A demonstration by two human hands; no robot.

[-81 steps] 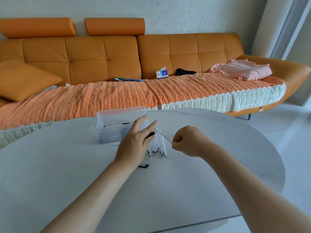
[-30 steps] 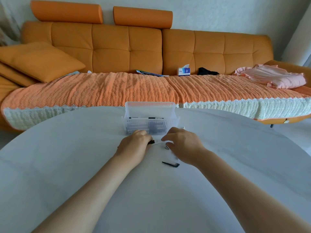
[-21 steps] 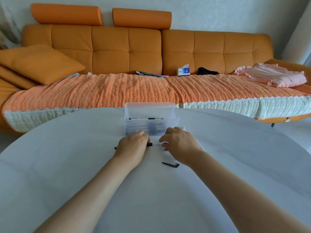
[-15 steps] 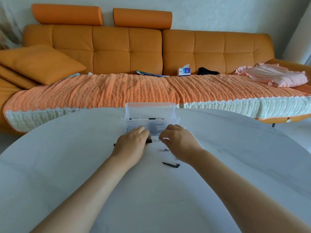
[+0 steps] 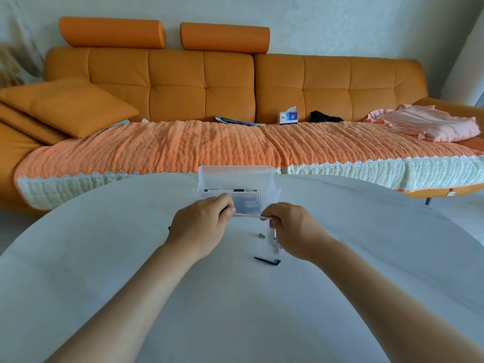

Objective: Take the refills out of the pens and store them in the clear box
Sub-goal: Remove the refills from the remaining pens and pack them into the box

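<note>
While left hand (image 5: 200, 227) grip clamps the pen (image 5: 169, 228) and right hand (image 5: 294, 227) grip pinches its partly exposed refill (image 5: 248, 216), clear box (image 5: 237, 174) holds some pieces; loose refills (image 5: 275, 238) on surface (image 5: 104, 258) remain unstored.

On the table (image 5: 104, 258) sits the clear box (image 5: 235, 176) — just before it our left hand (image 5: 201, 226) and right hand (image 5: 296, 229), a refill (image 5: 248, 216) between them; sofa (image 5: 227, 85) behind.

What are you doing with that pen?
A person is taking a pen apart at a white table. The left hand grips the pen, and the right hand pinches its thin white refill, partly pulled out. The clear box sits just behind the hands. A black clip and a small tip lie on the table.
</note>
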